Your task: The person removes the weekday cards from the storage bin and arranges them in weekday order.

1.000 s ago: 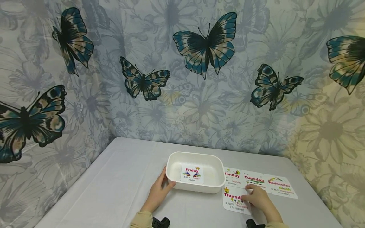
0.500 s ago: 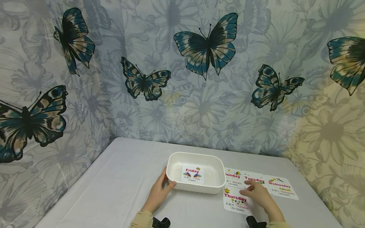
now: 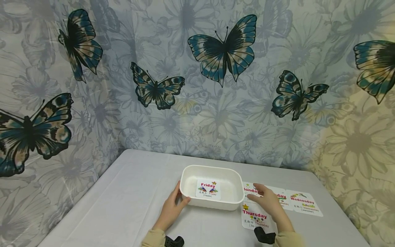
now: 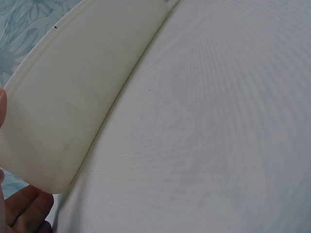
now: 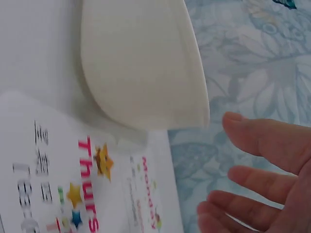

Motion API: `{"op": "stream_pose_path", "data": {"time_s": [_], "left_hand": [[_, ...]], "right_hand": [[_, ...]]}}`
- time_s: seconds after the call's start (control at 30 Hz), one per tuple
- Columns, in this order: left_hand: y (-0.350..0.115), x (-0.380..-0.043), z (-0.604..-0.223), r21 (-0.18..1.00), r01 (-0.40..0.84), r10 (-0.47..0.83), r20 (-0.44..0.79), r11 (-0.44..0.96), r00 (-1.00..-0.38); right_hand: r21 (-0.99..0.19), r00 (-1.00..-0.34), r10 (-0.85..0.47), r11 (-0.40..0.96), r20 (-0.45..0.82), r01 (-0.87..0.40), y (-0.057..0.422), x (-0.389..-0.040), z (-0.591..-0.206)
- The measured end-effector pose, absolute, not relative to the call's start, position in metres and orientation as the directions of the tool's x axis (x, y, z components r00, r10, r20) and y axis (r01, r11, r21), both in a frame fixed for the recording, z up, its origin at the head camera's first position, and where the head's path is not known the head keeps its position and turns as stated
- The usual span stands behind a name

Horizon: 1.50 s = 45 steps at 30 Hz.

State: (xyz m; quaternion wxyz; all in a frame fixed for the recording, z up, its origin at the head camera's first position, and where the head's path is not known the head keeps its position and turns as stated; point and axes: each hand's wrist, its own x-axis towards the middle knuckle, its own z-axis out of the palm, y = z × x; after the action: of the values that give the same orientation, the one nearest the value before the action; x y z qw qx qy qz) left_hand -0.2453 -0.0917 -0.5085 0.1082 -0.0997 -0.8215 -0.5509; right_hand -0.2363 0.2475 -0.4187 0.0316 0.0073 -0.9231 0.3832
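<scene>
Nearest are two pale sleeves (image 3: 154, 238) with a black wrist mount (image 3: 174, 241) at each cuff, over the white-covered counter (image 3: 123, 195), whose near edge is out of view. The left hand (image 3: 172, 207) grips the near left corner of the white tub (image 3: 213, 203), thumb over the near rim and fingers round the left end. The right hand (image 3: 267, 200) is loose, thumb and fingers apart with nothing between them, above the cards to the right of the tub; the right wrist view shows a gap between its thumb and the tub's rim.

Below that hand the Thursday card (image 3: 253, 216) lies flat, its lower right part hidden by the wrist mount. The tub sits upright, well in from the counter's left edge, and the Friday card (image 3: 208, 188) lies face up on its floor, toward the left end. Behind Thursday, a row runs toward the counter's right edge: Monday card (image 3: 248, 188), partly hidden by the hand, Tuesday card (image 3: 284, 200), also partly covered, then Wednesday card (image 3: 305, 202), nearest that edge.

Beyond the counter's back edge hangs a flowered drape (image 3: 216, 120) printted with blue and tan butterflies (image 3: 226, 51).
</scene>
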Motion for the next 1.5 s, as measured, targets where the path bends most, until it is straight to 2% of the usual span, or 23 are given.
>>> {"op": "stream_pose_path", "data": {"time_s": [0.33,0.53,0.83,1.23,1.5], "left_hand": [[-0.092,-0.245,-0.509,0.876,0.292,0.043,0.299,0.384,-0.953],[-0.092,-0.245,-0.509,0.879,0.291,0.045,0.297,0.378,-0.954],[-0.093,-0.246,-0.51,0.879,0.301,0.055,0.302,0.371,-0.952],[-0.094,-0.244,-0.507,0.877,0.305,0.043,0.312,0.372,-0.949],[-0.093,-0.245,-0.508,0.876,0.31,0.048,0.315,0.37,-0.948]], "right_hand": [[-0.789,-0.993,0.024,0.609,0.119,-0.08,0.216,-0.246,-0.417],[-0.815,-0.99,-0.014,0.566,0.142,-0.125,0.2,-0.255,-0.42],[-0.804,-0.988,-0.049,0.576,0.145,-0.147,0.179,-0.26,-0.42],[-0.798,-0.986,-0.144,0.584,0.081,-0.15,0.161,-0.28,-0.426],[-0.848,-0.988,-0.151,0.518,0.042,-0.116,0.156,-0.29,-0.437]]}}
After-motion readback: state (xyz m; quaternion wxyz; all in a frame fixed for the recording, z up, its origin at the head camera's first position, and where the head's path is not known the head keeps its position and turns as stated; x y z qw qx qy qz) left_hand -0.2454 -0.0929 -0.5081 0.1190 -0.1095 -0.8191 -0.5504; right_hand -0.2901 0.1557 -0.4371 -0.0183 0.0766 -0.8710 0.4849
